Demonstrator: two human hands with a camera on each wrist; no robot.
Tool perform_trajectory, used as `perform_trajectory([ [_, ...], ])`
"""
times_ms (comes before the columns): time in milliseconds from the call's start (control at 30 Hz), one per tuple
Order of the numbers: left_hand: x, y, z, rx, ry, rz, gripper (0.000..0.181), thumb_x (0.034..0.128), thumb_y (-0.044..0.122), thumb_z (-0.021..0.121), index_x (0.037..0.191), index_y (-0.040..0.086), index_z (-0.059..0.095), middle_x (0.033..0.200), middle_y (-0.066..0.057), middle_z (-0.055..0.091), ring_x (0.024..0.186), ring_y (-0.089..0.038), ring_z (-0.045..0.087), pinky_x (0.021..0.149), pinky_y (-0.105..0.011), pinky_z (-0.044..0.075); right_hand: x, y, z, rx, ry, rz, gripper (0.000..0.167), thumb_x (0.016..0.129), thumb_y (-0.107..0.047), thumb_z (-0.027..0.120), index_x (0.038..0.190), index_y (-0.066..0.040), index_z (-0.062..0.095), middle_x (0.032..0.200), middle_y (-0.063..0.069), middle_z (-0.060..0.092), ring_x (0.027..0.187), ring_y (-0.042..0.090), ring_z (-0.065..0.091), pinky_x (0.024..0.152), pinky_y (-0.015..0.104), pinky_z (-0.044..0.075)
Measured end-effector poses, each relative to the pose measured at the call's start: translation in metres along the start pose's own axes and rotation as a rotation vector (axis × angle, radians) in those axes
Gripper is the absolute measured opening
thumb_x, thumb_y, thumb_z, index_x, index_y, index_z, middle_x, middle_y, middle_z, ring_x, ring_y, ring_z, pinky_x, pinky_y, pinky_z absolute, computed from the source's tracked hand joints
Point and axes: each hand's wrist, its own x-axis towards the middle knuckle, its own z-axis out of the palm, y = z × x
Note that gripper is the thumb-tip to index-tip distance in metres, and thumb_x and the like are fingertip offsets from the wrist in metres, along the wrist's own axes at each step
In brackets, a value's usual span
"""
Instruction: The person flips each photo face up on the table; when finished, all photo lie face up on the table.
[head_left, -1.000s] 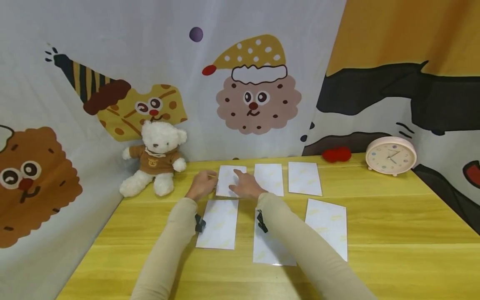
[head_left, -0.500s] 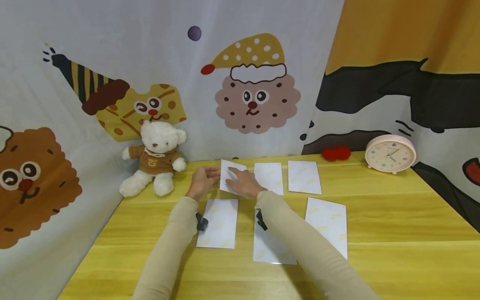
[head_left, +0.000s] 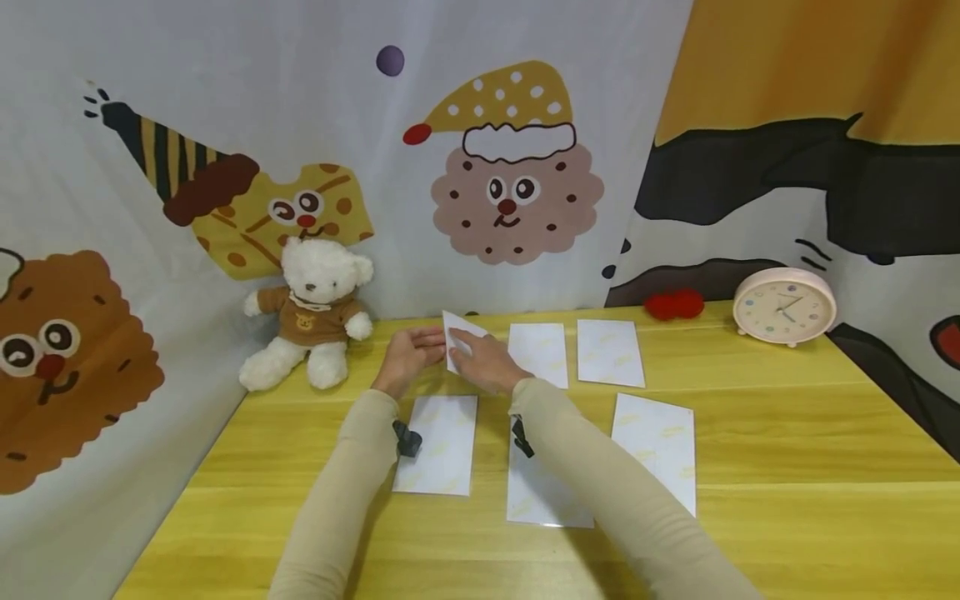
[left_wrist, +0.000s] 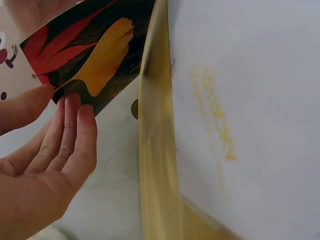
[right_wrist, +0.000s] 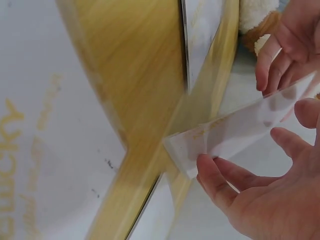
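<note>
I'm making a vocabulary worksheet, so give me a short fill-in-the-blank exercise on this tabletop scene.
1. The white plush teddy bear wears a ____ sweater.
2. Besides the raised rectangular white-backed card, ____ more cards lie on the yellow wooden table.
3. The small fuzzy object beside the round pale-pink clock is coloured ____.

Missing words: brown; five; red.

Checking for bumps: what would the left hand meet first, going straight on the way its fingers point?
The left hand would likely meet the raised card first; the fingertips appear at or very near it, though depth is unclear.
</note>
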Motion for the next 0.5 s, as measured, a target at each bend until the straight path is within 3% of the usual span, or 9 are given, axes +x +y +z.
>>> perform_trajectory([
  [267, -0.003, 0.001, -0.002, -0.05, -0.086, 0.058, 0.049, 0.0976, -0.001, 0.059, 0.146, 0.001, 0.05, 0.141, -0.026, 0.057, 0.112, -0.018, 0.066, 0.1, -0.035, 0.056, 0.0, 0.001, -0.005, -0.009, 0.017, -0.031, 0.052, 0.107, -0.038, 0.038, 0.158, -0.03, 0.032, 0.157, 0.017, 0.044, 0.147, 0.037, 0.039, 0.125, 0.051, 0.028],
  [367, -0.005, 0.0, -0.003, -0.058, -0.11, 0.067, 0.05, 0.0977, 0.003, 0.061, 0.147, 0.004, 0.05, 0.143, -0.024, 0.056, 0.116, -0.021, 0.065, 0.104, -0.042, 0.054, -0.001, 0.0, -0.007, 0.016, 0.018, -0.047, 0.053, 0.107, -0.036, 0.039, 0.159, -0.029, 0.032, 0.137, 0.024, 0.06, 0.124, 0.039, 0.058, 0.119, 0.049, 0.038],
  [500, -0.004, -0.001, -0.004, -0.098, -0.146, 0.06, 0.051, 0.098, 0.006, 0.063, 0.148, 0.012, 0.05, 0.146, -0.021, 0.054, 0.122, -0.026, 0.063, 0.109, -0.051, 0.049, -0.002, -0.001, -0.011, 0.067, 0.036, -0.045, 0.052, 0.107, -0.036, 0.043, 0.158, -0.03, 0.033, 0.135, 0.023, 0.061, 0.115, 0.038, 0.061, 0.114, 0.05, 0.043],
])
